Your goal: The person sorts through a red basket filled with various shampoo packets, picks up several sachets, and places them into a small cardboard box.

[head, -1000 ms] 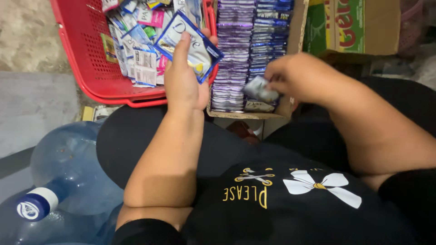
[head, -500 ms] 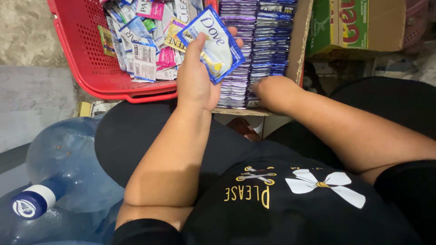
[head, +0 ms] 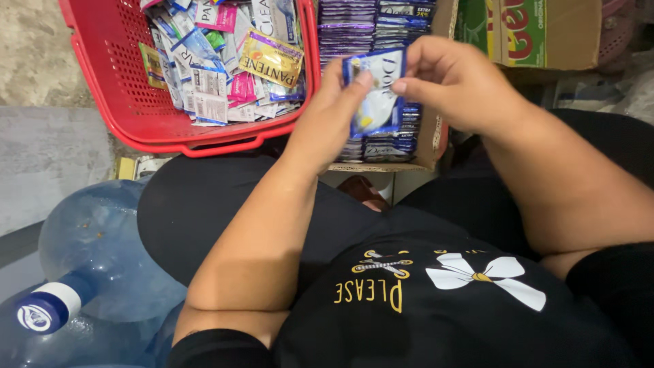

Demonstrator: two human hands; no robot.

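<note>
- Left hand (head: 327,126) and right hand (head: 458,85) pinch a blue-and-white sachet (head: 377,95) between them.
- The sachet hangs above a cardboard box (head: 428,146) of stacked sachets, beside a red basket (head: 129,102).

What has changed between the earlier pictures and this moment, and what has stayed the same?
The right hand left the stacked packets in the cardboard box, came up and took the top edge of the blue and white sachet. The left hand, which held that sachet alone before, now shares it and has moved right, off the red basket. The basket, the box and the water bottle stayed in place.
</note>
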